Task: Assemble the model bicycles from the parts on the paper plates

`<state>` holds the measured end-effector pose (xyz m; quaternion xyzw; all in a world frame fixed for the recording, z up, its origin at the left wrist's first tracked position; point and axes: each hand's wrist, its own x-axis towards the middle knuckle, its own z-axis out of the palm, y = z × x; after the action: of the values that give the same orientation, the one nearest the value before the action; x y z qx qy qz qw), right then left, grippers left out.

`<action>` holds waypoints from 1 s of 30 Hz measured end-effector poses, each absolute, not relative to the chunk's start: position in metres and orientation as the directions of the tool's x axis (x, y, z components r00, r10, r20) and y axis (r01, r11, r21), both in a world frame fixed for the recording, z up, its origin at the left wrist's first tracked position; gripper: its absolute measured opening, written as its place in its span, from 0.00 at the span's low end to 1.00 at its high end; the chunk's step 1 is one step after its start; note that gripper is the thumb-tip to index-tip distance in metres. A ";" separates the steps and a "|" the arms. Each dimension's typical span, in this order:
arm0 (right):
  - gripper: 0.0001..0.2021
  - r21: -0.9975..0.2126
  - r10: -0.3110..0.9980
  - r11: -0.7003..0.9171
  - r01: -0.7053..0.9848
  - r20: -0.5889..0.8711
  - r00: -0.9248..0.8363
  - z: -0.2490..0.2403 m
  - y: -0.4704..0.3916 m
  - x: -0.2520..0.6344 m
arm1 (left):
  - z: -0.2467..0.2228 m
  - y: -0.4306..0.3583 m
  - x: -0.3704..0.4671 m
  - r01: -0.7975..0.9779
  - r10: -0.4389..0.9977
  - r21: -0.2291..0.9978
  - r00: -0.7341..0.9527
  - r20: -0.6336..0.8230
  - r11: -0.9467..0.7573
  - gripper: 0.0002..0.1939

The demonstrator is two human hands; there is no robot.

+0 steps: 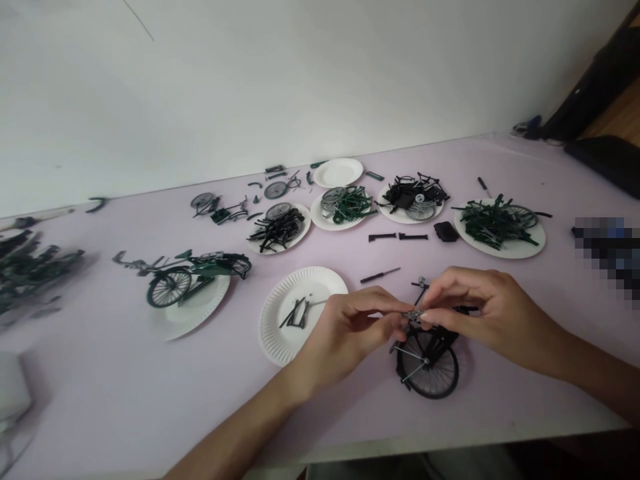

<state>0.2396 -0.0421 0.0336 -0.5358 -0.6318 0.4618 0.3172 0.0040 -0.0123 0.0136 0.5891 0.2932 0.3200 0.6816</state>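
A small silver-grey part (413, 316) is pinched between the fingertips of my left hand (357, 320) and my right hand (475, 307). Its exact kind is too small to make out. Just below and behind both hands stands a black model bicycle (430, 363), its spoked wheel toward me and its handlebar showing above my fingers. My right hand hides much of its frame. To the left of my left hand, a white paper plate (280, 293) carries a few thin dark parts (299, 313). Beyond my hands lies a small screwdriver (380, 275).
A green model bicycle (195, 270) rests on a plate at left. Farther back, several plates hold piles of black parts (280, 230) and green parts (500, 223). Two black strips (399, 237) and a black block (445, 231) lie between. A blurred dark heap (37, 270) sits far left.
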 end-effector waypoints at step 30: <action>0.08 -0.632 0.821 0.542 0.553 0.258 -0.510 0.053 0.010 0.194 | 0.048 0.023 -0.086 0.142 0.923 0.919 0.176 0.342 -0.368 0.05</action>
<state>0.1941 0.0097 0.0525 -0.4120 -0.8340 0.2433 0.2748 -0.0862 0.0228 0.0476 0.6596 0.4034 0.4990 0.3914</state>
